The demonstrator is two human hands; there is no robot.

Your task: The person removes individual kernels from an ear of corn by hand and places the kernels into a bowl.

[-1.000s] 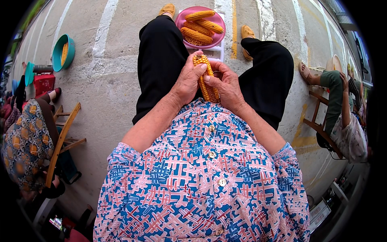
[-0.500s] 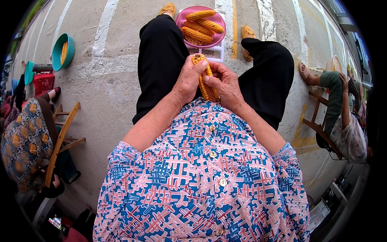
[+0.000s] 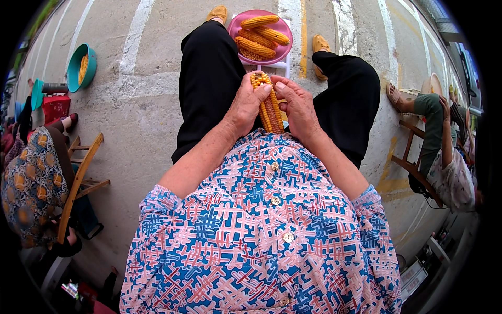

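Between the knees, over the lap, both hands are closed around one corn cob (image 3: 267,104) held nearly upright: the left hand (image 3: 246,104) wraps it from its side with the thumb pressed near the top, and the right hand (image 3: 298,104) cups the other side, fingertips on the upper end. Rows of yellow kernels remain on the top and along one side, while a reddish bare strip runs down the middle, so by my reading this cob is partly shelled, perhaps half, with the rest yet to come off. Just beyond the hands, a pink bowl (image 3: 285,52) sits on a white stool between the feet; it holds several whole cobs with their kernels on, plus some loose kernels, which suggests most of the pile is untouched. Underfoot is bare grey concrete marked with worn white and yellow painted lines, apparently outdoors. Well off to the left lies a teal bowl (image 3: 90,70) with something yellow inside, near a red crate (image 3: 55,107). On the left edge sits a person in a patterned dress (image 3: 29,183) beside a wooden chair (image 3: 78,183); on the right another person (image 3: 444,152) sits on a low wooden seat.
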